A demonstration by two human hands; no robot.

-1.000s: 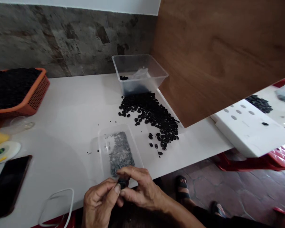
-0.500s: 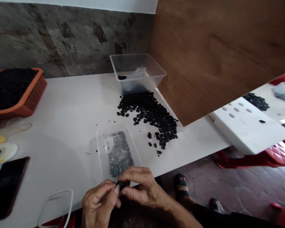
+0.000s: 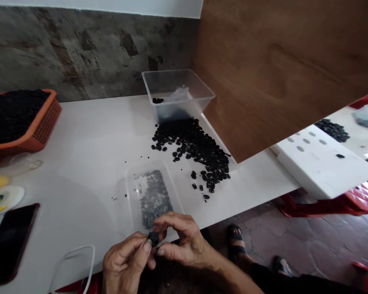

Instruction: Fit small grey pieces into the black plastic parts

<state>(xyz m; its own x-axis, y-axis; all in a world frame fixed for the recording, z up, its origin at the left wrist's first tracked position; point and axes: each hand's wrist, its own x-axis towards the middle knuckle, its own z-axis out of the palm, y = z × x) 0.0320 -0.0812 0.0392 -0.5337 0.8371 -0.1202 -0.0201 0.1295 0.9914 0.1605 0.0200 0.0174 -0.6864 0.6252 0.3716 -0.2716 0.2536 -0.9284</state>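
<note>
My left hand [image 3: 127, 261] pinches a small black plastic piece [image 3: 153, 238] between thumb and fingertips, above the table's front edge. Close on its right is my right hand [image 3: 184, 241], thumb and forefinger parted around the piece; whether a fingertip behind it touches cannot be made out. Just beyond the hands, a shallow clear tray [image 3: 130, 179] holds many small metal pins [image 3: 155, 198]. Behind and right of the tray spreads a heap of similar black pieces [image 3: 199, 143], a few lying loose at its near end.
A clear plastic bin [image 3: 178, 83] stands behind the heap, beside a large brown board [image 3: 263, 77]. Leftward are an orange basket [image 3: 46, 122] full of black pieces, a tape roll [image 3: 6, 199], a phone [image 3: 12, 245] and a white cable [image 3: 92, 261]. A white foam block [image 3: 325, 163] is at right.
My right fingers have parted slightly from the black piece, which now shows more fully in my left fingertips. The left hand has shifted a little to the left.
</note>
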